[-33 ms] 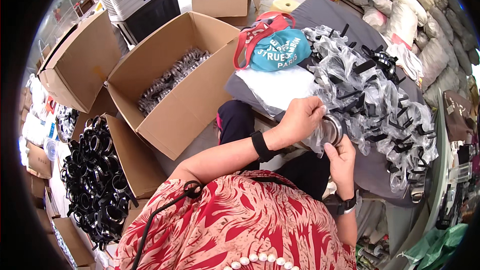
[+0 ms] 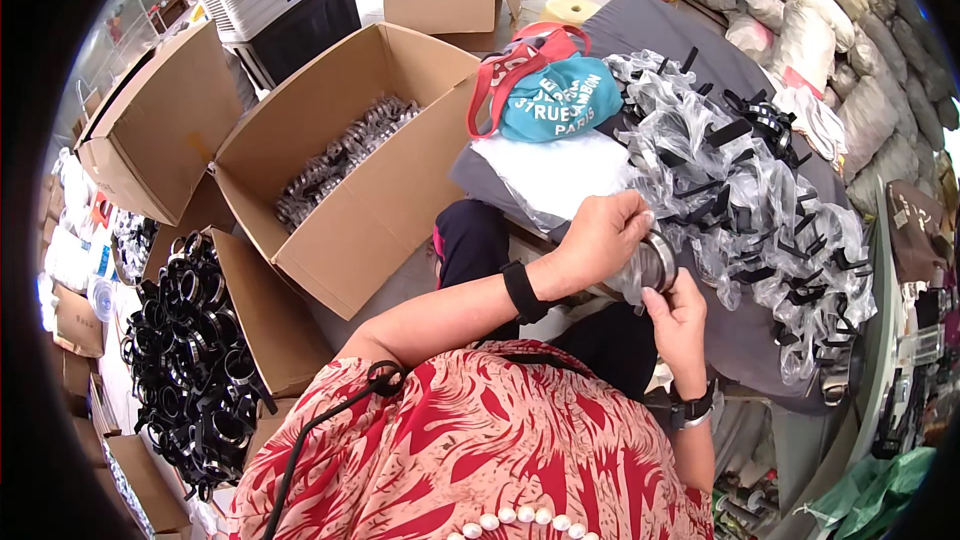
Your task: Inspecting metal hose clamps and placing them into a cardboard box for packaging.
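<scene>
While left hand (image 2: 602,240) and right hand (image 2: 681,325) pinch plastic-draped silver ring (image 2: 667,252), clear-bagged black-strapped pieces (image 2: 727,133) lie rightward, unbagged black rings (image 2: 185,365) leftward.

Packing workshop or small factory floor, by look of it. Many alike black ring-shaped parts (image 2: 195,360) piled in carton (image 2: 262,315), far left of left hand (image 2: 603,240). Open cardboard box (image 2: 385,230) of shiny pieces (image 2: 345,155) nearer that hand. Clear-bagged parts (image 2: 705,165) heaped on grey-covered desk (image 2: 640,25), right of right hand (image 2: 682,325). Stuffed sacks (image 2: 805,45) stacked well beyond it.
</scene>
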Action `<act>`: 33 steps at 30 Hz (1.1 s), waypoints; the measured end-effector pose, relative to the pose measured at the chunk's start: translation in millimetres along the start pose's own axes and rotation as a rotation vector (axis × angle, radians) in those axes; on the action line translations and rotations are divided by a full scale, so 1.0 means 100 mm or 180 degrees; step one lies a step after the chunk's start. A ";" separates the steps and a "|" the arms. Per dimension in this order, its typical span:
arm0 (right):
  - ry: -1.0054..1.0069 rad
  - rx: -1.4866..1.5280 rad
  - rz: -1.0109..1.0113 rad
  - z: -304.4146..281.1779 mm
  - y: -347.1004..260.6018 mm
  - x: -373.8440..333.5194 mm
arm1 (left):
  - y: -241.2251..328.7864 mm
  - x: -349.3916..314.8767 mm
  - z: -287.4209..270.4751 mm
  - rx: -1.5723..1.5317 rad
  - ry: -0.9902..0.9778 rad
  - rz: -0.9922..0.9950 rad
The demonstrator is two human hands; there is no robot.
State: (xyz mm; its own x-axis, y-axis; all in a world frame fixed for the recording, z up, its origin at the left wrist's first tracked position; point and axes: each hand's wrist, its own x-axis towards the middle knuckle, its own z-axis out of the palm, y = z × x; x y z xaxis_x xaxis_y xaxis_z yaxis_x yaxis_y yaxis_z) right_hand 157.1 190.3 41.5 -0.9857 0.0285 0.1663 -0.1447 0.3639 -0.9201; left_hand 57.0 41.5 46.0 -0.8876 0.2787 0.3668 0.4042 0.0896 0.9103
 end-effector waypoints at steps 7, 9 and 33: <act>0.0270 -0.0195 -0.0161 0.03 0.13 0.11 | 0.08 -0.14 0.04 -0.0087 -0.0764 0.1204; 0.0825 0.1047 -0.0465 0.05 0.16 0.17 | 0.11 -0.23 0.05 -0.0192 -0.1256 0.1123; 0.0767 -0.3256 -0.0693 -1.22 0.10 -0.30 | -0.32 -0.03 -0.49 -0.0628 -0.1058 -0.0438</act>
State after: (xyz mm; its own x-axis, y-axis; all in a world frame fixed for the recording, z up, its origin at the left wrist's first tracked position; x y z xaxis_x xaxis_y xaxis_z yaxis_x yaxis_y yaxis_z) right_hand 195.8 306.5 71.0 -0.8882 0.0112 0.4593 -0.0635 0.9871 -0.1469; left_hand 36.3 -9.3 25.3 -0.7977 0.5736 0.1863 0.2079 -0.0285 0.9777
